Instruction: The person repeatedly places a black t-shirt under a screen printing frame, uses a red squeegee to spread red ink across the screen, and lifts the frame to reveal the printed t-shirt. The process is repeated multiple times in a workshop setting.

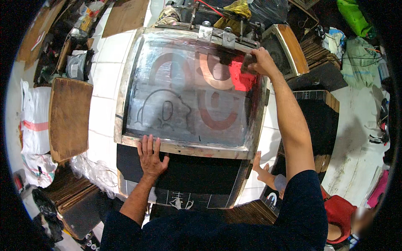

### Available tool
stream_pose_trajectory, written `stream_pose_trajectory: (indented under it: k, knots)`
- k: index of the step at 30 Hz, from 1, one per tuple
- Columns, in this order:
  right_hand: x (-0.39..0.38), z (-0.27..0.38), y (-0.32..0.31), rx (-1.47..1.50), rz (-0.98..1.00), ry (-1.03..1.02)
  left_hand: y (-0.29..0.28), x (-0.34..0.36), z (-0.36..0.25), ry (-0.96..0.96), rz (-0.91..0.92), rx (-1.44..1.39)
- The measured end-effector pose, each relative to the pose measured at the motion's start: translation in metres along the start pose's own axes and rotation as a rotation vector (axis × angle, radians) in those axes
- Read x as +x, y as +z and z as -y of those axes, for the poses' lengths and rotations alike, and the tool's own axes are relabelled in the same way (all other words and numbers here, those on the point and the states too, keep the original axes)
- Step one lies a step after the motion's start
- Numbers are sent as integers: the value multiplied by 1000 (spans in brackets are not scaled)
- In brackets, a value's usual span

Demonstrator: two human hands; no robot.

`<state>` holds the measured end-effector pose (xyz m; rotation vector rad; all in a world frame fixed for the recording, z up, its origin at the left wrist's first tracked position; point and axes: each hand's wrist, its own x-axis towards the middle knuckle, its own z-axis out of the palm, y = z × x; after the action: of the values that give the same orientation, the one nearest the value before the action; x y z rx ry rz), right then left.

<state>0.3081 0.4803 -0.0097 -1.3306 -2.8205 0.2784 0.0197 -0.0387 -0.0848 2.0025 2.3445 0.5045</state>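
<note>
The screen frame (pixel 184 148) lies flat between the hands, its long axis running left to right, right end slightly nearer the body. The left hand (pixel 152 161) rests spread on its near rail, thumb apart from the fingers. At the far right corner the right hand (pixel 261 62) curls beside red ink (pixel 242 76) — whether it clamps anything I cannot tell, its fingertips being shadowed and dark. Left of that grip, metal clamps (pixel 228 38) stand on the far rail; to its right leans a wood-edged frame (pixel 294 48). A black board (pixel 197 173) shows below the left hand, partly hidden.
</note>
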Motion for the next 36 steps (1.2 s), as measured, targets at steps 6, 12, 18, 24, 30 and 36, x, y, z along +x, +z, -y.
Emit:
stream_pose_trajectory:
  k: [6,12,18,24,30,36]
  knots:
    - [-1,-1,-21,183,41,22,-2,0,-2,-48,33,-65]
    - [-18,19,2,-18,-294,-5,-4,2,-3,-56,30,-50]
    - [-48,16,1,1,-227,-176,-3,2,-3,-48,29,-52]
    - [-20,19,11,-70,-366,-95,-3,1,-2,-50,17,-64]
    - [-74,32,11,-27,-222,-101,-2,2,-2,-28,-9,-59]
    - [-29,20,4,-102,-321,-66,-5,-2,-2,2,-32,-40]
